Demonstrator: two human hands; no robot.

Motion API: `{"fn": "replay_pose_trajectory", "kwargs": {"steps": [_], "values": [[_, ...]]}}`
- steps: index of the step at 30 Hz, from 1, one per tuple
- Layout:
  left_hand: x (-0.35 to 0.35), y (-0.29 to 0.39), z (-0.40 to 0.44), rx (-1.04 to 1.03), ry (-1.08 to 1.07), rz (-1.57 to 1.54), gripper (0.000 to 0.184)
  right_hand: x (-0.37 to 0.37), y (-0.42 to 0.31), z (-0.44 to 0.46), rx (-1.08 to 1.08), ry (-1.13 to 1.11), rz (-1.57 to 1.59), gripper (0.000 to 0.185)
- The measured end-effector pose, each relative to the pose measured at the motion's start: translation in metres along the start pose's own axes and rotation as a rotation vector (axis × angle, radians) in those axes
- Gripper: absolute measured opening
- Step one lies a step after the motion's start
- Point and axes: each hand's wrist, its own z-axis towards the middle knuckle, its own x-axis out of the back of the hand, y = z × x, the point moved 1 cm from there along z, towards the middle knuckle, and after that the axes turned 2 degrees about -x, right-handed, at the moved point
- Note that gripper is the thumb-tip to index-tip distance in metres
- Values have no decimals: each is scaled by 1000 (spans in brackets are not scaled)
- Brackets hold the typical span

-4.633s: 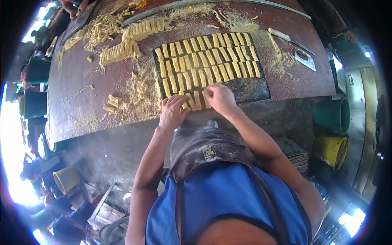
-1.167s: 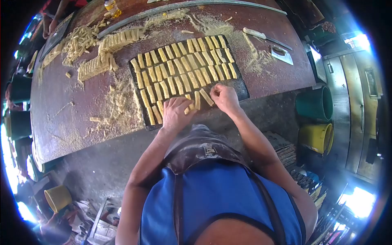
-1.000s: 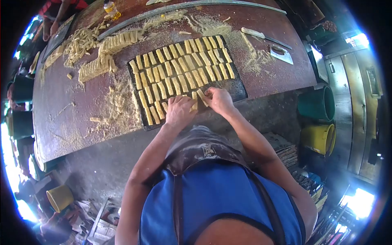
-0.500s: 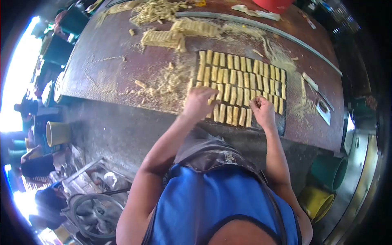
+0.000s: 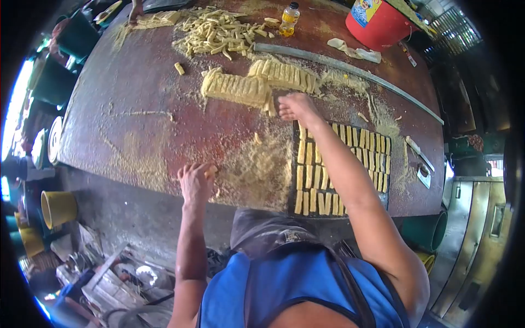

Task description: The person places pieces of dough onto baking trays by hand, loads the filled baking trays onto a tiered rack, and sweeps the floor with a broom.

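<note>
My left hand [image 5: 196,181] rests near the table's front edge, its fingers bent and the thumb apart, on flour and crumbs. No held thing shows in it. My right hand [image 5: 297,107] is over the table with fingers curled in; whether something is inside them is hidden. Just left of it lies a block of cut dough strips [image 5: 235,87], and behind it a second block of dough strips [image 5: 284,75]. Under my right forearm, a dark tray [image 5: 389,198] carries rows of pale dough sticks [image 5: 313,200]; the arm covers part of them.
A heap of loose dough strips [image 5: 219,34] lies at the back, beside a bottle of yellow liquid [image 5: 289,19]. A long metal bar [image 5: 350,70] crosses the table towards a red bucket [image 5: 377,24]. Right of the tray lie a knife [image 5: 420,153] and a scraper [image 5: 424,176]. Another person's hand [image 5: 135,11] is far left.
Both hands have left the tray. My left hand moved left and down onto the floured table; my right hand reached up and left to the dough blocks. The view has shifted, showing the bottle.
</note>
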Motion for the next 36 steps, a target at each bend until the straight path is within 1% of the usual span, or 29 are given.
{"fn": "replay_pose_trajectory", "kwargs": {"steps": [1,2,3,4,5,6,7,8,9,10,11,12,14,15,16,18,19,21,23,25,27,28,29,30,31,32,33,34,36], "values": [[0,-2,2,24,11,-24,39,-16,-6,19,-6,14,6,29],[-1,-5,5,9,3,-25,39,-31,-3,40,-79,16,76,26],[-1,-7,7,64,-41,-114,33,-43,-5,47,-152,18,149,25],[0,-9,10,121,-84,-202,28,-50,-8,53,-158,32,161,25],[5,-9,11,66,-77,-196,23,-55,-10,57,-183,110,135,29],[8,-11,13,50,-80,-194,23,-57,-16,61,-203,188,108,34],[10,-14,15,99,-104,-309,23,-56,-8,79,-90,179,34,41],[11,-18,16,150,-130,-426,24,-53,-1,97,-87,190,40,41],[8,-21,17,126,-86,-468,25,-53,-7,96,-45,235,-156,41],[4,-24,19,118,-89,-472,25,-53,-12,95,-5,279,-355,41],[1,-26,19,110,-63,-490,26,-60,-14,95,-68,356,-246,40],[0,-26,20,103,-38,-509,28,-58,-12,95,-72,361,-248,40],[2,-22,24,55,-17,-471,26,-58,-8,95,-104,119,68,38],[3,-21,27,11,9,-426,25,-62,-12,91,-37,128,43,35],[-1,-22,30,9,8,-423,25,-65,-17,87,-38,128,46,35],[-15,-27,44,168,38,-741,25,-70,-29,77,32,262,-368,37],[-14,-33,59,258,2,-780,27,-71,-28,74,66,307,-375,38],[-15,-47,103,267,97,-1023,33,-67,-19,80,90,276,-403,38],[-7,-61,166,202,220,-685,36,-67,-16,79,115,251,-423,38],[13,-49,223,75,357,-723,36,-68,-17,64,210,312,-317,37],[9,-46,276,29,315,-717,33,-66,-13,79,167,308,-294,37],[4,-43,298,-27,258,-690,34,-66,-17,79,122,292,-281,37],[-7,-39,313,-9,174,-683,33,-69,-16,76,101,240,-231,42],[-11,-28,317,11,87,-675,33,-68,-17,76,94,244,-235,42],[-16,-21,314,11,75,-678,33,-69,-16,75,161,263,-303,47],[-19,-15,308,-38,147,-552,32,-68,-14,72,225,280,-367,53],[-20,-11,300,-89,220,-426,32,-66,-15,67,212,279,-372,64],[-23,-14,290,-90,210,-427,32,-62,-14,63,202,280,-370,64],[-27,-25,259,-87,159,-376,32,-54,-6,53,138,17,-274,67]]}}
